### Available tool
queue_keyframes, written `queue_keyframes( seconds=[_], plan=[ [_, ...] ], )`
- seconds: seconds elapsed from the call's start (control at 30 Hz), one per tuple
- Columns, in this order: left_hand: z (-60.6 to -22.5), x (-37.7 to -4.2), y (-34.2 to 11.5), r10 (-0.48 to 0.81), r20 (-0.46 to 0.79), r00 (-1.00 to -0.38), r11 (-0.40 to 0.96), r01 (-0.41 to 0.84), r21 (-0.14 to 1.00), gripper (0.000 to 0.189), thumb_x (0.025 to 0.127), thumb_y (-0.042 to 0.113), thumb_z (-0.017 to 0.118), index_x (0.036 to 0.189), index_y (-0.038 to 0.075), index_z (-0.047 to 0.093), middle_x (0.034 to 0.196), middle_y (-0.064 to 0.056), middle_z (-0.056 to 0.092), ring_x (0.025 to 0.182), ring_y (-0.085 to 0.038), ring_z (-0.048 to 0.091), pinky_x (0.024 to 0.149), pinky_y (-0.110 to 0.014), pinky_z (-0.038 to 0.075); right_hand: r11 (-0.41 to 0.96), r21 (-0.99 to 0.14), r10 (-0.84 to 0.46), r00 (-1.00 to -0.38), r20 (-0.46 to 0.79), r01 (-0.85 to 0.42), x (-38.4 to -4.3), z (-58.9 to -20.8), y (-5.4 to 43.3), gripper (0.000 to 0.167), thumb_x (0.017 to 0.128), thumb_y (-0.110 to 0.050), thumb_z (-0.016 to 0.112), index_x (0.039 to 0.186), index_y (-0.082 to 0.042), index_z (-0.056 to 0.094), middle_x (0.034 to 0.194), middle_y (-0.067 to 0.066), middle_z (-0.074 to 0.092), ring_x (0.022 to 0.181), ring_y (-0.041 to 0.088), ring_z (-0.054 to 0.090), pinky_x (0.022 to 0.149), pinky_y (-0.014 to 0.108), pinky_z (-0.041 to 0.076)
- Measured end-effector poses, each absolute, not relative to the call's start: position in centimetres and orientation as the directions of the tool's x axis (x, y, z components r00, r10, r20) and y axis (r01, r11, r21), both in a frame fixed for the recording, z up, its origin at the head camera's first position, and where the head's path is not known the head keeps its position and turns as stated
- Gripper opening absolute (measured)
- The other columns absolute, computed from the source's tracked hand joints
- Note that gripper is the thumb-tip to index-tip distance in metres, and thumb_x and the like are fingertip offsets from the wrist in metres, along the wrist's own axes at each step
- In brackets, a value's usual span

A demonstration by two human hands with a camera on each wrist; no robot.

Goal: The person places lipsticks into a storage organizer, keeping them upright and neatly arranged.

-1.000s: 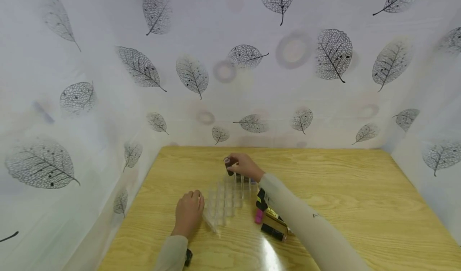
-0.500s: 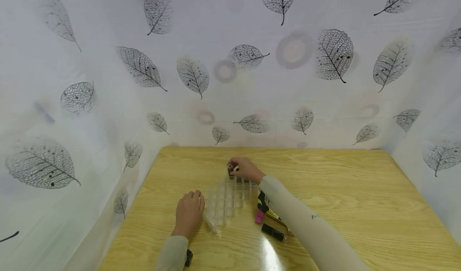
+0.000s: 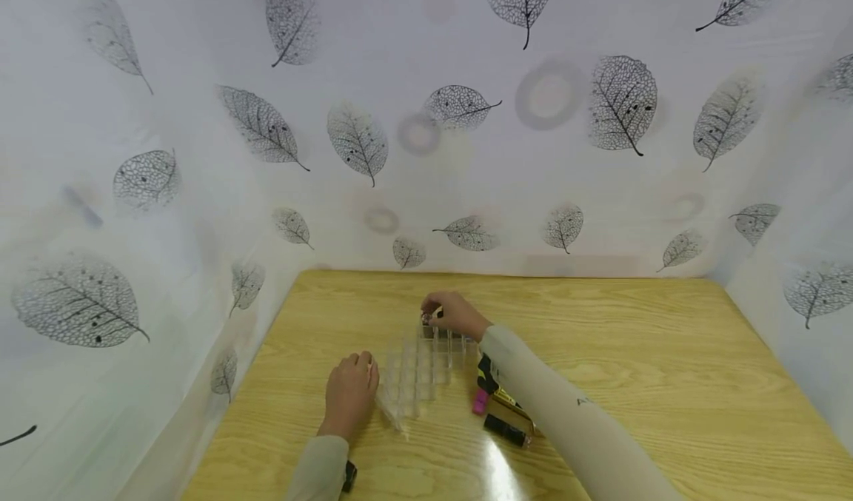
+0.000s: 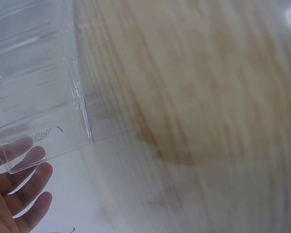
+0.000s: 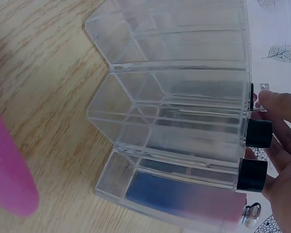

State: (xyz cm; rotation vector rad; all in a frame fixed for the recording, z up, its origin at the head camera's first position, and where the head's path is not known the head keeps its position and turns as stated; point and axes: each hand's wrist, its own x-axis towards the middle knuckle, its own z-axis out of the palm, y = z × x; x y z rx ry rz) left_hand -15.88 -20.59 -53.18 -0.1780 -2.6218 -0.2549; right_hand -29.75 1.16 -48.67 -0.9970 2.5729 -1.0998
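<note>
A clear plastic lipstick organizer [image 3: 411, 382] with a zigzag outline stands on the table. At its far end my right hand [image 3: 458, 314] pinches the clear top of a dark lipstick tube [image 3: 428, 326], whose body sits down in a compartment. The right wrist view shows the clear top [image 5: 264, 90] between thumb and fingers, beside two black caps [image 5: 252, 175] and a blue-to-pink tube [image 5: 184, 195] standing in other compartments. My left hand [image 3: 350, 394] rests at the organizer's near left side. Its fingers [image 4: 36, 182] lie loosely extended at the clear wall [image 4: 76, 92]; the thumb is hidden.
Right of the organizer lie a pink tube [image 3: 480, 401], a gold item [image 3: 504, 397] partly hidden by my right sleeve [image 3: 566, 419], and a black tube [image 3: 506, 430]. A leaf-patterned curtain [image 3: 413, 190] borders the wooden table [image 3: 633, 353] behind and at the sides.
My right hand has shifted slightly right and lowered the lipstick tube from above the organizer into its far compartment. The left hand has stayed in place.
</note>
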Motion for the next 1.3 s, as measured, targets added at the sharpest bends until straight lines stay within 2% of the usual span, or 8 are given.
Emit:
queue_keyframes(
  seconds=[0.33, 0.7, 1.03, 1.3],
  plan=[
    [-53.3, -15.7, -20.0, 0.055, 0.459, -0.887, 0.979, 0.139, 0.151, 0.012, 0.088, 0.017, 0.062, 0.088, 0.006, 0.062, 0.075, -0.007, 0.061, 0.063, -0.020, 0.058, 0.055, -0.035, 0.048, 0.511, -0.671, -0.624, -0.768, 0.140, -0.537, -29.7, -48.5, 1.8, 0.024, 0.086, -0.009, 0.066, 0.109, -0.003, 0.063, 0.106, 0.011, 0.067, 0.098, 0.023, 0.064, 0.089, 0.036, 0.051],
    [-53.7, -15.5, -20.0, 0.071, 0.503, -0.862, 0.979, 0.156, 0.130, 0.011, 0.086, 0.017, 0.065, 0.087, 0.006, 0.063, 0.074, -0.008, 0.062, 0.062, -0.021, 0.058, 0.054, -0.034, 0.048, 0.492, -0.653, -0.601, -0.767, 0.224, -0.576, -28.1, -47.3, 3.7, 0.029, 0.087, -0.008, 0.064, 0.115, -0.001, 0.059, 0.112, 0.017, 0.065, 0.103, 0.029, 0.061, 0.091, 0.047, 0.049],
    [-53.7, -15.4, -20.1, 0.065, 0.486, -0.871, 0.978, 0.151, 0.140, 0.012, 0.087, 0.018, 0.064, 0.089, 0.006, 0.063, 0.076, -0.008, 0.063, 0.063, -0.021, 0.059, 0.055, -0.035, 0.050, 0.493, -0.563, -0.590, -0.730, 0.345, -0.664, -24.6, -45.3, 6.3, 0.029, 0.087, -0.011, 0.064, 0.113, 0.000, 0.061, 0.109, 0.012, 0.066, 0.100, 0.026, 0.063, 0.090, 0.043, 0.050],
    [-53.5, -15.3, -20.0, 0.051, 0.483, -0.874, 0.974, 0.150, 0.168, 0.010, 0.088, 0.017, 0.063, 0.088, 0.006, 0.063, 0.076, -0.008, 0.064, 0.064, -0.022, 0.060, 0.057, -0.036, 0.050, 0.546, -0.522, -0.549, -0.751, 0.367, -0.655, -21.1, -44.2, 9.7, 0.026, 0.087, -0.016, 0.066, 0.112, -0.009, 0.063, 0.106, 0.006, 0.067, 0.097, 0.020, 0.063, 0.088, 0.041, 0.051]
  ],
)
